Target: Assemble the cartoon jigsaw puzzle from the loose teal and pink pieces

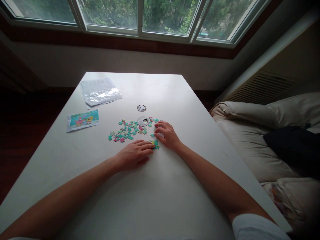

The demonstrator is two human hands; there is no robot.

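Grip on both hands is loose and curved: the left hand (136, 153) has fingertips on one small cluster of yellow and green jigsaw pieces (156, 144), and the right hand (167, 135) arches beside a few more; whether either pinches a piece, I cannot tell. Taking the spot between the hands as the clock's centre, one spread of loose pieces (127, 131), several dozen in teal, green and pink, lies at 10 o'clock on the white bench (150, 200). Two round fittings sit toward 11 o'clock: one grey ring (143, 121) touching the pieces, and beyond it one round hole (141, 108) with something whitish inside. One cartoon picture card (83, 120) lies toward 9 o'clock. Farther, at 10 o'clock, one clear plastic bag (101, 91) seems to contain printed white paper, though glare blurs it. Four window panes (107, 15) stand at 12.
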